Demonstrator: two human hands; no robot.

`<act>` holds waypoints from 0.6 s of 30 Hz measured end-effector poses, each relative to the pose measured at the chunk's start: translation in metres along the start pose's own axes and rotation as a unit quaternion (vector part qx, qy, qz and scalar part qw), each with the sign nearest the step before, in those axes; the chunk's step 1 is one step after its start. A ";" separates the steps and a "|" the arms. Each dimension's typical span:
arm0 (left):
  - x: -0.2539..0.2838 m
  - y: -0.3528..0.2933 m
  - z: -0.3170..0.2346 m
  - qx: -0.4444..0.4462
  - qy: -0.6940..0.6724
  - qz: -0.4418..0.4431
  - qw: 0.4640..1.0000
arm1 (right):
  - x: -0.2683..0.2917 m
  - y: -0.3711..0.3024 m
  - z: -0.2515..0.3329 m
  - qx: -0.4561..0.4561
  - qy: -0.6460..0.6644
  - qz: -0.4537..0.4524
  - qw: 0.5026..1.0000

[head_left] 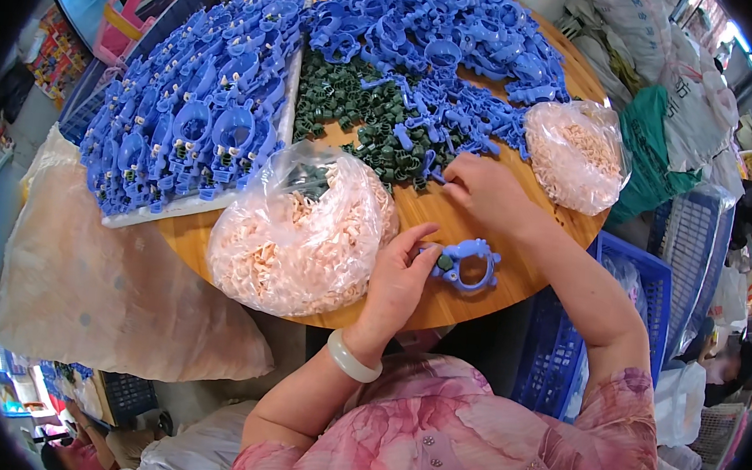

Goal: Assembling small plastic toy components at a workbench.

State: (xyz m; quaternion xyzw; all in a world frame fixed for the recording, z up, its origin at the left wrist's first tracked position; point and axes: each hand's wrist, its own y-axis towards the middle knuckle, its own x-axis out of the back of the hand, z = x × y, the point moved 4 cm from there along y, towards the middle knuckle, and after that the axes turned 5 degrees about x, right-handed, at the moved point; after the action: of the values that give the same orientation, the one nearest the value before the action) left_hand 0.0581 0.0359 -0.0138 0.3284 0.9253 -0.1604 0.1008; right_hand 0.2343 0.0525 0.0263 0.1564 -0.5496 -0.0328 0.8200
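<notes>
Near the table's front edge, my left hand pinches a blue plastic part with a large round opening between thumb and fingers. A small dark green piece sits on that part, close to my thumb. Farther ahead and to the right, my right hand has its fingers curled together at the edge of the loose small parts. Its fingertips close on a small blue plastic piece, partly hidden by them. Small blue pieces and dark green clips lie heaped beyond both hands.
A clear bag of pale pink pieces stands left of my left hand; a smaller bag is at the right. Blue ring parts are piled at the back. A white-edged board holds rows of blue parts. Blue crates stand beside the table.
</notes>
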 end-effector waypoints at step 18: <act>-0.001 0.001 0.000 0.036 -0.090 -0.010 0.995 | 0.040 -0.107 0.012 -0.246 0.433 -0.013 0.867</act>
State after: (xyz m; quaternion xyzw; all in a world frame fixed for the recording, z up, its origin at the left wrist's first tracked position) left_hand 0.0596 0.0367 -0.0134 0.3071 0.9092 -0.2234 0.1706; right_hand 0.2516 -0.0607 0.0344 -0.0453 -0.1113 -0.1067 0.9870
